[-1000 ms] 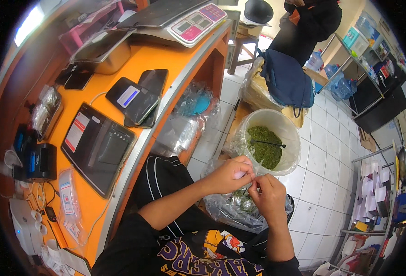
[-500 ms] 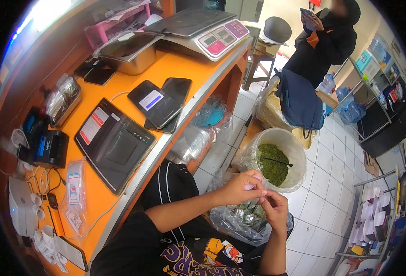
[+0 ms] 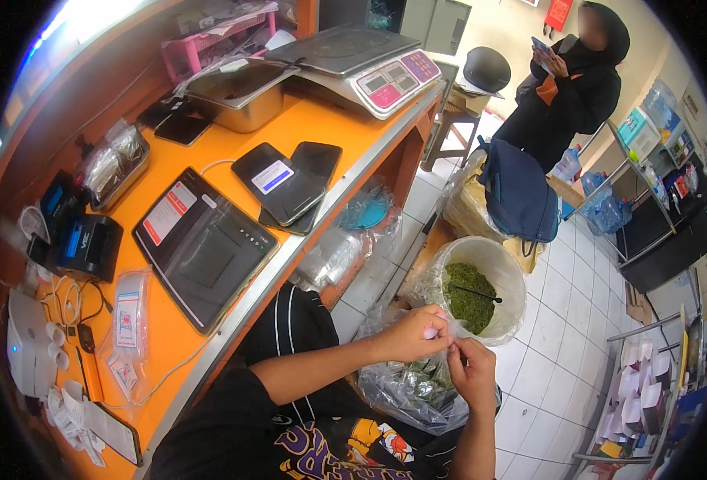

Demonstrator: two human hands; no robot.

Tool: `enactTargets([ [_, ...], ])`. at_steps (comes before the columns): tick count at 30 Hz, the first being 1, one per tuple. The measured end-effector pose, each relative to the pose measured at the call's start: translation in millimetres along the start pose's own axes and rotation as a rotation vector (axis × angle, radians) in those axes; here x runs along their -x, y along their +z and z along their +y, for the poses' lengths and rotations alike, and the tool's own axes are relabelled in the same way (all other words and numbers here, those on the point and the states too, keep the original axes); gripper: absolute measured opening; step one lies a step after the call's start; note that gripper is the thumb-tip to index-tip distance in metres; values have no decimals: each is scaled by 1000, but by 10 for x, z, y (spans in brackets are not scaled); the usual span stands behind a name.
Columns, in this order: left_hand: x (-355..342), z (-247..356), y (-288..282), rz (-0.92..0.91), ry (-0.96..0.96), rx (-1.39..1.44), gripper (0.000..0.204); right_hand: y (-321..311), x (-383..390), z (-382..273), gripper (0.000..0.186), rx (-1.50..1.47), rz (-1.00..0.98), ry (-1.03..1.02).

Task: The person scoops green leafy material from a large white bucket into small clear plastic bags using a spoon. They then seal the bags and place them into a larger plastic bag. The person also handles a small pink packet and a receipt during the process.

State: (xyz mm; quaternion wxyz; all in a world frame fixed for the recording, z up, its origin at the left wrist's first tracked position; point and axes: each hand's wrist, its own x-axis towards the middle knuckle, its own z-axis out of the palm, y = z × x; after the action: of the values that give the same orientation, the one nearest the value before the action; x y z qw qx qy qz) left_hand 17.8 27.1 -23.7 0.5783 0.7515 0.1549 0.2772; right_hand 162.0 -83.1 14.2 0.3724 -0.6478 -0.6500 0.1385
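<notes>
Watching closely, head view: left hand (image 3: 413,336) closed on a small pale item (image 3: 431,332), right hand (image 3: 472,370) pinched just beside it, its hold unclear to me. A slackened grip could drop it into the plastic bag (image 3: 397,410) below or tub (image 3: 516,292) beyond.

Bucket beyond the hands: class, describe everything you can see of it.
The bucket is round and whitish, apparently plastic, with crinkled clear film at its left. Open-topped and seemingly upright, it holds green shreds; a thin black stick with a knobbed end lies on them. It stands just beyond the left hand and right hand, nearer than the backpack. Whether either hand touches it is unclear.
</notes>
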Motion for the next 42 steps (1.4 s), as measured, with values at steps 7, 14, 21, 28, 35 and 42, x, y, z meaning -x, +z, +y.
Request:
enactTargets([
  [7,26,-235,150,62,11,-178,17,158,20,98,8,166,-40,6],
  [14,40,-138,213,135,-1,-181,16,318,135,40,14,314,208,88],
  [21,85,-54,208,149,32,-198,19,160,46,133,4,288,263,-7],
  [28,53,1,-34,8,16,-254,19,-211,55,62,17,286,-274,-212],
  [35,-96,47,-254,148,92,-208,29,-393,-242,-258,15,362,-29,-293],
  [42,-52,193,-225,174,290,-9,21,-253,-298,-280,7,-234,335,62],
])
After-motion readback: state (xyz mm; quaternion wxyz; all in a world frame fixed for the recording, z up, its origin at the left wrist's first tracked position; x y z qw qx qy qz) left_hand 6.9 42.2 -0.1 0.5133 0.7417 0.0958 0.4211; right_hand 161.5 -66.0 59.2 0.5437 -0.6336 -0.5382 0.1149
